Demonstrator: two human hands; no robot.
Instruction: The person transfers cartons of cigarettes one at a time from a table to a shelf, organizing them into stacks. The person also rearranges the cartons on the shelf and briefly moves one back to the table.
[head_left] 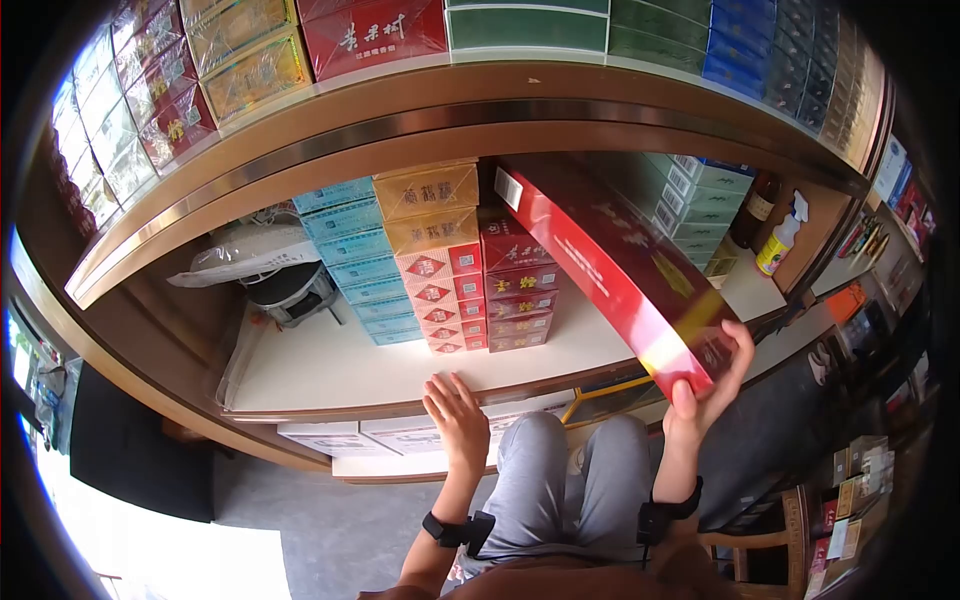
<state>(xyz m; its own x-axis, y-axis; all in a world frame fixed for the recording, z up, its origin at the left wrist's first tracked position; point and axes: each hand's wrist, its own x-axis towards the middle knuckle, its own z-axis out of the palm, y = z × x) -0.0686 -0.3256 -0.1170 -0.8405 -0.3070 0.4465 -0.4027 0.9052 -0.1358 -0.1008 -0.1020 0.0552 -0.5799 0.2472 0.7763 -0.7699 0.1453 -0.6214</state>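
Observation:
A long red carton, likely of cigarettes, slants across the shelf opening. Its near end is gripped by my right hand, thumb on one side and fingers on the other. The far end reaches in over the shelf, above the dark red stack. My left hand rests with fingers stretched at the front edge of the white shelf, holding nothing. Just behind it stand stacks of cartons: blue, gold, red-and-cream and dark red.
Green cartons are stacked at the right, beside a brown bottle and a spray bottle. A plastic bag lies over a dark grey object at the left. Above, a counter ledge bears more cartons. A wooden chair stands lower right.

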